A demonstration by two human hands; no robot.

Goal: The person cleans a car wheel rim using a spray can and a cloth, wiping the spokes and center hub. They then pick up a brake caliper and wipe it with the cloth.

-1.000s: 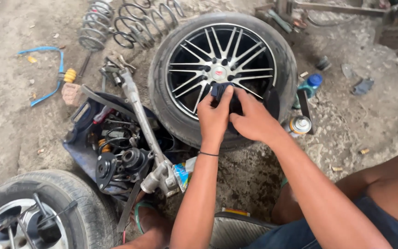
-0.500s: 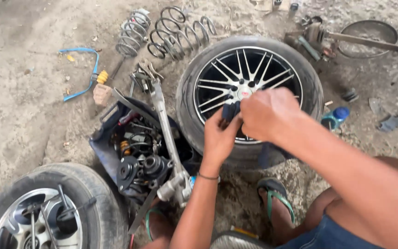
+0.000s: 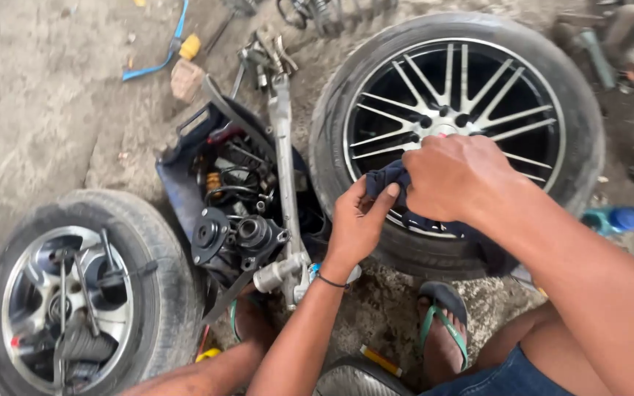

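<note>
Left hand [image 3: 355, 226] and right hand [image 3: 455, 178], fingers closed on a crumpled dark blue cloth [image 3: 390, 178], over the spoked alloy rim of the rubber-tyred wheel [image 3: 458, 110] lying flat. Left of the wheel: greasy metal steering parts [image 3: 247, 220] on gritty concrete floor [image 3: 45, 110].

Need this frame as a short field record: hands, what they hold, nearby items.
left hand: thumb up against the dark blue cloth, fingers curled under it
right hand: closed over the cloth, above the rim
alloy wheel: lying flat on dirt ground, black spokes, tyre on
second wheel: lower left, tools lying in its rim
blue crate: between the wheels, holds car parts
metal arm: lies across the crate
foot in green sandal: below the alloy wheel
</note>
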